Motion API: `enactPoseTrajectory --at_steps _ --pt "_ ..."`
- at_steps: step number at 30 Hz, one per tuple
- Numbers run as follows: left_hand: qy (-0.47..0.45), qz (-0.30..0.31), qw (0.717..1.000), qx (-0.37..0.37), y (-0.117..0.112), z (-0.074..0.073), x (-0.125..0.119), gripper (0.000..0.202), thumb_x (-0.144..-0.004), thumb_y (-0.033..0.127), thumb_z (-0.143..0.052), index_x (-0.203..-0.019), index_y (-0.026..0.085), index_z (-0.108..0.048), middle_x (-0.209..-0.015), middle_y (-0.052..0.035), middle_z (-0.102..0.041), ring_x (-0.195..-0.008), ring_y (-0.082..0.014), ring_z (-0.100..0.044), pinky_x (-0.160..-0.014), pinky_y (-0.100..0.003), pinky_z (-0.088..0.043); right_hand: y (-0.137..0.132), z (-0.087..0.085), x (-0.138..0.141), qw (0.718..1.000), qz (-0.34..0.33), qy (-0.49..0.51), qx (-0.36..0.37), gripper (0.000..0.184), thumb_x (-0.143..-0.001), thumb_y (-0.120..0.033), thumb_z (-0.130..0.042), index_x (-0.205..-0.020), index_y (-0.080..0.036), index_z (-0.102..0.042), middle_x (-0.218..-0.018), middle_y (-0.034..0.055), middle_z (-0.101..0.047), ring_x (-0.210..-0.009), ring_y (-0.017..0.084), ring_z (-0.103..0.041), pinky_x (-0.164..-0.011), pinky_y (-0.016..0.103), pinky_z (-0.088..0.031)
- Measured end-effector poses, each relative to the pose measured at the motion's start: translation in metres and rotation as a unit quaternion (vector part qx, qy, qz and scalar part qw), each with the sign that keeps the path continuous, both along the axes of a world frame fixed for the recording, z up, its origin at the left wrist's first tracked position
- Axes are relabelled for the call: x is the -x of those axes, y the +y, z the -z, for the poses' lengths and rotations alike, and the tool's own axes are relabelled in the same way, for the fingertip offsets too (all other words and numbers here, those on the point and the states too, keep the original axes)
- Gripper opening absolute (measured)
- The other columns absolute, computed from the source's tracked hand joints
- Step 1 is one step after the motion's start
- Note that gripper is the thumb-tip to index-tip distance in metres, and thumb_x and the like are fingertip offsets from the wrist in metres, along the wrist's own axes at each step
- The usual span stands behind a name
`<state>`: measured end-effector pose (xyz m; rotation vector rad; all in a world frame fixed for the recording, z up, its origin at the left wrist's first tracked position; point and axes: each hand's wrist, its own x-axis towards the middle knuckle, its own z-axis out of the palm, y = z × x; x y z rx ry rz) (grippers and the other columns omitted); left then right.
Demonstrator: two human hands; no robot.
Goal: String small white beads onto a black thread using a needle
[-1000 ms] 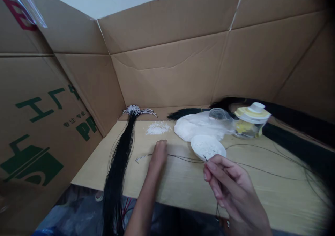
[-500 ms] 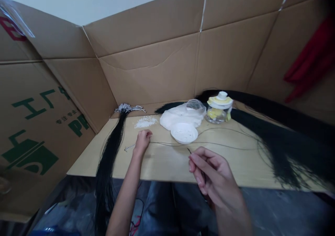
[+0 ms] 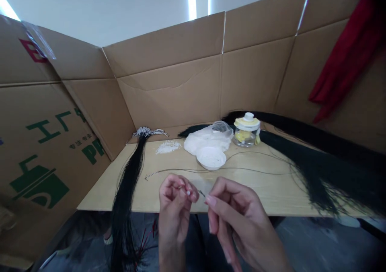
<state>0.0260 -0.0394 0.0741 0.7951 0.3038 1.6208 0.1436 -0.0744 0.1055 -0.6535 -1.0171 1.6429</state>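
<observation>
My left hand (image 3: pixel 176 201) pinches a small white bead (image 3: pixel 188 192) between thumb and fingertip, in front of the table's near edge. Close on its right, my right hand (image 3: pixel 238 211) is closed on a thin dark cord (image 3: pixel 202 193), whose tip sticks out towards the bead. Tip and bead look slightly apart. Behind the hands lies another dark cord (image 3: pixel 181 169) with a short row of small beads (image 3: pixel 150 176) on its left end. Loose white beads (image 3: pixel 168 147) form a pile farther back, left of a shallow white dish (image 3: pixel 211 158).
A white plastic bag (image 3: pixel 205 138) and a lidded clear jar (image 3: pixel 247 132) stand behind the dish. Black cord bundles hang at left (image 3: pixel 128 191) and spread at right (image 3: pixel 301 159). Cardboard walls (image 3: pixel 171 99) enclose the table (image 3: pixel 99 191); red cloth (image 3: pixel 340 62) hangs at right.
My left hand has left the beaded cord on the table and come back beside my right hand, now with a white bead in its fingers. The view has tilted up slightly.
</observation>
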Motion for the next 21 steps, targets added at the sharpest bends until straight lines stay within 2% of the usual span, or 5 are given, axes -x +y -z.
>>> enactPoseTrajectory --at_steps 4,9,15,21 --pt "-0.086 0.061 0.994 0.025 -0.005 0.011 -0.005 0.014 -0.072 0.024 -0.082 -0.073 0.024 -0.068 -0.066 0.0076 -0.062 -0.06 -0.0016 -0.06 -0.059 -0.009 -0.049 -0.008 0.005 0.008 0.999 -0.015 -0.02 0.03 0.037 -0.084 -0.045 -0.068 -0.07 -0.016 -0.049 -0.049 -0.0005 -0.062 -0.028 0.004 -0.05 -0.028 0.005 -0.024" --pt "-0.128 0.12 0.982 0.072 -0.009 0.024 -0.008 0.011 -0.074 0.022 -0.08 -0.075 0.024 -0.069 -0.07 0.0068 -0.066 -0.067 -0.003 -0.065 -0.066 -0.011 -0.053 -0.01 0.012 0.014 0.999 -0.012 -0.017 0.036 0.036 -0.084 -0.047 -0.067 -0.073 -0.018 -0.048 -0.053 -0.0002 -0.064 -0.028 0.004 -0.049 -0.029 0.009 -0.027" --pt "-0.17 0.145 0.97 0.096 -0.014 0.02 -0.006 0.009 -0.076 0.021 -0.079 -0.078 0.023 -0.071 -0.072 0.0062 -0.069 -0.07 -0.004 -0.068 -0.069 -0.01 -0.054 -0.013 0.012 0.017 0.997 -0.011 -0.06 0.046 0.04 -0.084 -0.052 -0.065 -0.073 -0.018 -0.047 -0.054 0.0001 -0.062 -0.03 0.004 -0.051 -0.029 0.008 -0.027" --pt "-0.159 0.142 0.975 0.063 -0.023 0.014 -0.005 0.009 -0.076 0.021 -0.079 -0.076 0.023 -0.07 -0.073 0.0078 -0.071 -0.069 -0.004 -0.069 -0.065 -0.009 -0.056 -0.025 0.007 0.022 0.996 0.012 -0.066 0.054 0.04 -0.082 -0.051 -0.068 -0.072 -0.019 -0.047 -0.052 -0.0024 -0.059 -0.031 0.004 -0.049 -0.03 0.009 -0.03"
